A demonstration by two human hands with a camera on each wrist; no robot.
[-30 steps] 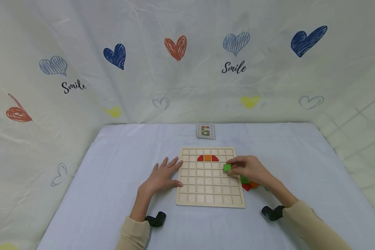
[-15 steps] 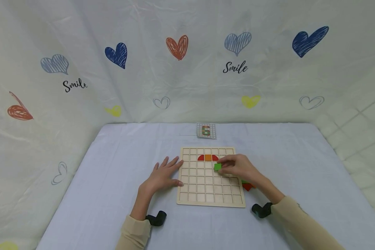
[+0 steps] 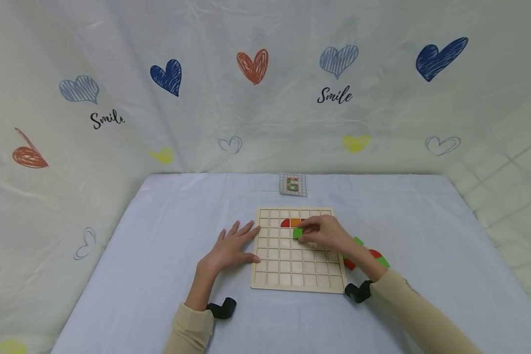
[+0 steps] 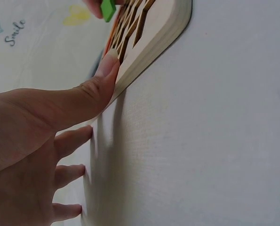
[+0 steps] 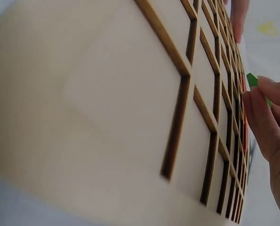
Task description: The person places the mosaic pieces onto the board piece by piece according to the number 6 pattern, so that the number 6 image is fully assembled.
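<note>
The cloth-covered bench (image 3: 177, 201) carries a wooden grid board (image 3: 297, 280) at its middle. At the board's left edge the left hand (image 3: 233, 249) stays as it was, fingers spread apart, its thumb resting on the rim. The right hand (image 3: 323, 233) has travelled leftward from the board's right side to above its middle columns, thumb and fingers clamped on a green square (image 3: 297, 233). On the far side of the board lies a printed card (image 3: 293, 185), unmoved, with a coloured figure on a grid.

With the right hand further left, more of the loose pieces (image 3: 382, 262) near the board's right edge comes into sight, red and green among them. In the board's second row from the far edge, a red piece (image 3: 285, 223) and an orange square (image 3: 295, 222) sit side by side; the right fingers now partly cover what lies right of them.

The green square is just on the near side of the orange square. It looks tilted and clear of the board in the left wrist view, so I judge it carried across but not yet seated.
</note>
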